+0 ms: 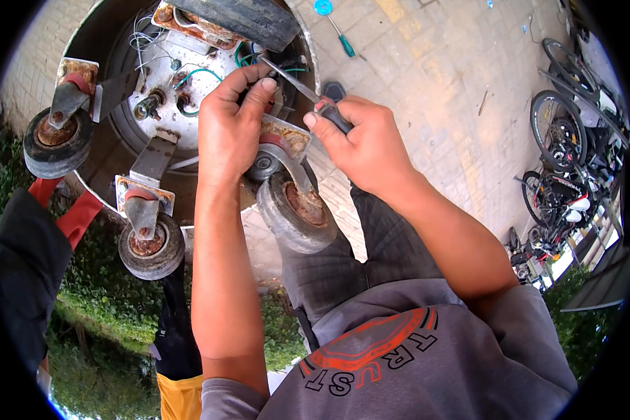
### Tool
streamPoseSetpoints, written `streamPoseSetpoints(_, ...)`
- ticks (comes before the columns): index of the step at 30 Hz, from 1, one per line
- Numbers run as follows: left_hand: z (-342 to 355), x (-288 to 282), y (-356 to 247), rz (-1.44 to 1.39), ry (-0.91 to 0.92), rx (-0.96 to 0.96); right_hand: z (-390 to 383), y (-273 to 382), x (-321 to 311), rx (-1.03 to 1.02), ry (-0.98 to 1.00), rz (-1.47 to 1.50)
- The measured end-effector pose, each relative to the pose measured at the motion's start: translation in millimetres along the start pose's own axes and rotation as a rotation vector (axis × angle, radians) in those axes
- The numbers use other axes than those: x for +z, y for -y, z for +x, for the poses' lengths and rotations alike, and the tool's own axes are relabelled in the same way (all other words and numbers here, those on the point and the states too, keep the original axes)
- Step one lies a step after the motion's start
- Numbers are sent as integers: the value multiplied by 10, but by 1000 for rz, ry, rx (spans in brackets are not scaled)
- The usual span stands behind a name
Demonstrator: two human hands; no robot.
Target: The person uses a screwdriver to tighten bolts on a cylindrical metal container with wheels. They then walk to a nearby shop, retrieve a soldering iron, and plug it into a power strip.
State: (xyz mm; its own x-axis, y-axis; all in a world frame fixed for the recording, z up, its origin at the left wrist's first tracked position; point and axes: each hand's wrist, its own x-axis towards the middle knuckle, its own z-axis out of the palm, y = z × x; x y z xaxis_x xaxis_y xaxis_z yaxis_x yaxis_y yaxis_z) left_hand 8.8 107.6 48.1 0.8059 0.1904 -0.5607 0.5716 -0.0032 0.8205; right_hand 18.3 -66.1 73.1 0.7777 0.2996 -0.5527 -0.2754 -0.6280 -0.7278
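Observation:
In my right hand (364,143) is a knife (294,80) with a dark handle, its blade pointing up and left. Its tip comes close to the fingertips of my left hand (234,126), which are pinched together; what lies between them is too small to make out. Both hands are over an upturned round metal drum (308,52) on caster wheels. Green wires (201,72) run inside it near my left fingers. Below my hands, a rusty caster wheel (297,213) sticks out from the drum's edge.
More rusty casters, one at far left (57,143) and one at lower left (150,245), jut from the drum. A green-handled screwdriver (346,46) lies on the paving (427,91). Bicycles (558,129) stand at right. Another person's dark-clothed legs (28,245) are at left.

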Motion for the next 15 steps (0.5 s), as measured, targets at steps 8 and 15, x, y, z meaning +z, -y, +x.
streamPoseSetpoints(8, -6, -27, 0, 34, -4, 2, -49, 221, -106, 694, 343, 1294)
streamPoseSetpoints(15, 20, -7, -2, 103, 15, -4, -18, -4, -77, -24, -29, 60)
